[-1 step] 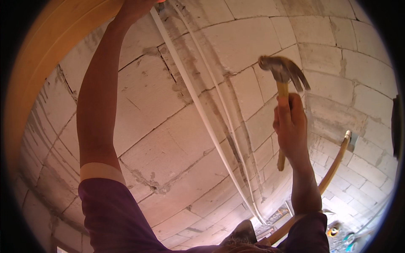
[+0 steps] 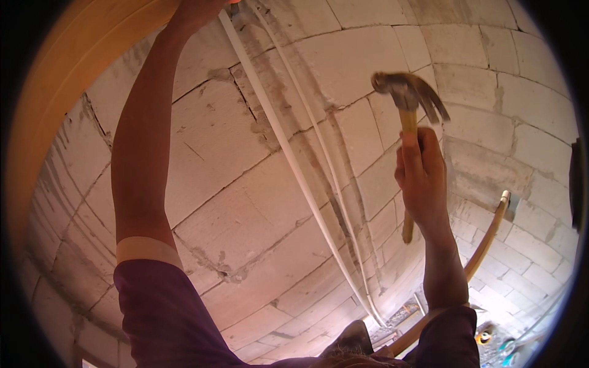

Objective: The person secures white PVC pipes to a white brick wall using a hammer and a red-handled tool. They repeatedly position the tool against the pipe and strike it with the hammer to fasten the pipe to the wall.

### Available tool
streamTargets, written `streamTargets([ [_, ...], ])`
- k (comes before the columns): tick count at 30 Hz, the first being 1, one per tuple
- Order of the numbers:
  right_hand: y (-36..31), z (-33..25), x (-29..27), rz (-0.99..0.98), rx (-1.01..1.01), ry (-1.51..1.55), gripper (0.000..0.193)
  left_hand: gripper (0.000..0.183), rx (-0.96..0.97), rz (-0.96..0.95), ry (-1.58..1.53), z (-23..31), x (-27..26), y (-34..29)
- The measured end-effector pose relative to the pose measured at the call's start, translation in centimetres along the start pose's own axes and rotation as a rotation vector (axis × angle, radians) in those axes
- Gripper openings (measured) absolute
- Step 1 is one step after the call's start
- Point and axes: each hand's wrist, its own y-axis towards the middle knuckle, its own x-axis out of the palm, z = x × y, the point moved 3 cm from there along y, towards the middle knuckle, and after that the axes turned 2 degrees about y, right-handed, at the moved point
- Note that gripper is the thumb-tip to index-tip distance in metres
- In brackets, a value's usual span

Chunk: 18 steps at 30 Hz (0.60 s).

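A claw hammer with a dark metal head and a yellowish wooden handle is held upright in my right hand. The fingers wrap round the handle below the head. Its claw points right and its round striking face left. My left hand is raised at the top edge of the picture, beside the upper end of a white pipe. Its fingers are cut off by the frame, so what they hold is hidden. A small bright orange spot shows next to them.
A pale block wall fills the view, with a thinner white pipe in a chased groove. A curved wooden board spans the upper left. At right a brownish pole-like piece slants. Scattered items lie at the lower right.
The hammer and my right hand have shifted slightly upward and to the left, and the head tilts a little more. My left arm stays where it was.
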Motion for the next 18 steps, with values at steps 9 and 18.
streamTargets([
  [9, 8.3, -5.5, 8.0, 0.164, -0.466, 0.014, 0.033, 0.03, 0.048, 0.039, -0.008, -0.7, -0.1, -0.3],
  [18, 13.3, -10.7, 13.1, 0.325, -0.667, -0.087, 0.019, 0.009, 0.047, -0.085, -0.19, 0.6, 1.3, -1.1],
])
